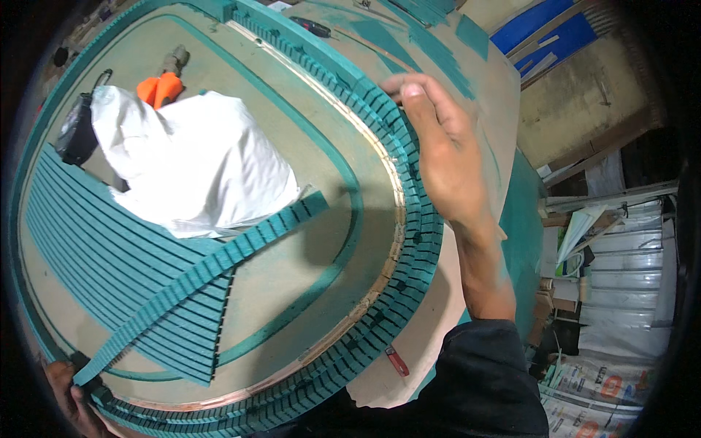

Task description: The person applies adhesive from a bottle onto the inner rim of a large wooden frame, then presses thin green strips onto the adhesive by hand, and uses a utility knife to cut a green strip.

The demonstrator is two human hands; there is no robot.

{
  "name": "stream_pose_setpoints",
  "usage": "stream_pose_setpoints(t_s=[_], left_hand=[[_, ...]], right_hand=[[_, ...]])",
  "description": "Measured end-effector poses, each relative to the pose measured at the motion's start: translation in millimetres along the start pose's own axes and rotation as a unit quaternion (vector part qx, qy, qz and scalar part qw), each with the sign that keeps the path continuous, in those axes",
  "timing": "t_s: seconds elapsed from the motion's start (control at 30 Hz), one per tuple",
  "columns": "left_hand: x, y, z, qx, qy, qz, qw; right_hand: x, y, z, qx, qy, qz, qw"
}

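A large rounded panel (292,306) lies tilted before me, its edge lined with curved green slotted strips (427,241). My right hand (445,160) is at the right side of this edging, thumb and forefinger bent over its outer edge. At the lower left, my left hand (69,398) is closed at the panel's corner, by the end of a loose green slotted strip (197,274). That strip crosses the panel diagonally, over a green grooved sheet (124,255). The left fingers are partly cut off by the dark picture rim.
On the panel sit a white plastic bag (197,160), an orange-handled tool (161,89) and a black tape-like object (77,130). A red utility knife (397,361) lies on the bench (409,336), and a dark-handled tool (310,28) lies beyond the edging. Sheeting and scraps fill the right.
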State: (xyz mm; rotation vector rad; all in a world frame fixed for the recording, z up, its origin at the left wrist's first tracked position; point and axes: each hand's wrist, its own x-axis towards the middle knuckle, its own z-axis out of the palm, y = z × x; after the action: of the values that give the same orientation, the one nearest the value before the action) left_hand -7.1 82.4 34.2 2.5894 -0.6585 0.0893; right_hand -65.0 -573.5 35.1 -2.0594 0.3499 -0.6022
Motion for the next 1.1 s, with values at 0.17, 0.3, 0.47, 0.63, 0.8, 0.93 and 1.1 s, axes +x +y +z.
stream_pose_setpoints(t_s=[0.17, 0.3, 0.47, 0.63, 0.8, 0.93, 1.1], left_hand=[[22, 52, 15, -0.093, 0.007, -0.007, 0.996], [32, 67, 18, -0.100, 0.020, 0.023, 0.995], [12, 70, -14, -0.036, -0.011, -0.008, 0.999], [71, 101, 17, -0.187, 0.009, 0.061, 0.980], [49, 98, 13, -0.217, 0.021, 0.094, 0.971], [51, 116, 20, -0.240, -0.011, 0.112, 0.964], [60, 122, 25, -0.215, -0.062, 0.133, 0.966]], right_hand=[[-7, 11, -15, 0.032, 0.077, -0.006, 0.996], [-2, -11, -12, 0.127, 0.008, -0.132, 0.983], [-25, -96, 38, -0.140, -0.340, -0.289, 0.884], [-50, -79, 8, -0.238, -0.236, -0.198, 0.921], [-48, -94, -2, -0.194, -0.338, -0.222, 0.894], [-49, -80, -25, -0.151, -0.391, -0.200, 0.886], [-47, -70, -32, -0.150, -0.380, -0.201, 0.890]])
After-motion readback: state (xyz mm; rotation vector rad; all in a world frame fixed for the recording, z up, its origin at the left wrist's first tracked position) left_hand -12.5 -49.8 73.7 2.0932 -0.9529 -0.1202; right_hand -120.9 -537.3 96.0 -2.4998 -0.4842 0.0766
